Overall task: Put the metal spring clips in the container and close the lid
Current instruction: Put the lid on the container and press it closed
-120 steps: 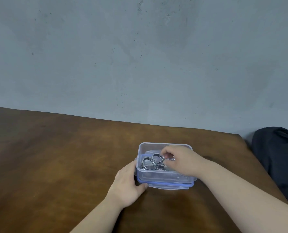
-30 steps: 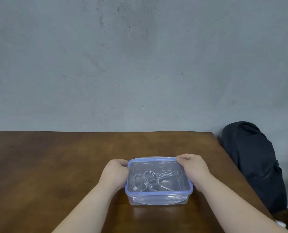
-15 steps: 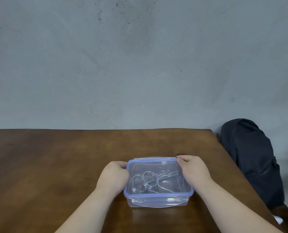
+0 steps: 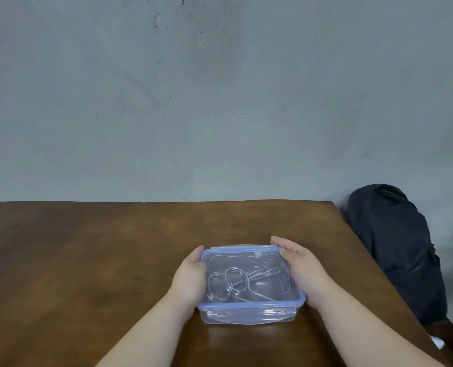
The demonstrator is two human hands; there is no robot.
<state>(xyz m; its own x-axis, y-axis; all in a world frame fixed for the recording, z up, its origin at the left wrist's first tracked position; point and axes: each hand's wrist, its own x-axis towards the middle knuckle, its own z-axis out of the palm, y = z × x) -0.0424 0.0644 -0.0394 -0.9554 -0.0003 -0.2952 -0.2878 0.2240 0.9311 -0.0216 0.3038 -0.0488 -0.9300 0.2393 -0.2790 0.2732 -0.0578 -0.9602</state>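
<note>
Our left hand (image 4: 191,278) lies flat against the left side of the clear plastic container (image 4: 250,284), fingers extended along its wall and the thumb resting over the lid's left edge; it presses rather than clenches. We have our right hand (image 4: 303,268) mirrored on the right side, palm against the wall and fingers stretched toward the far right corner, likewise spread and not curled into a fist. Between the two palms the container sits on the brown wooden table (image 4: 87,260), whose surface is smooth with a soft sheen and darker mottled patches.

We see a rectangular box with rounded corners, its walls transparent and slightly cloudy. The lid (image 4: 251,254) is on top, also see-through, edged by a pale blue band that runs around the whole rim. A clear locking flap (image 4: 250,316) hangs down the near side, and another shows at the far edge; we cannot tell whether either is snapped shut.

Through the lid we make out the metal spring clips (image 4: 230,286) inside: shiny steel wire wound into round coils toward the left, with straight legs running toward the right.

Behind the table stands a rough grey concrete wall (image 4: 220,102), speckled with dark marks. Off the table's right edge slumps a dark, matte fabric bag (image 4: 394,247).
</note>
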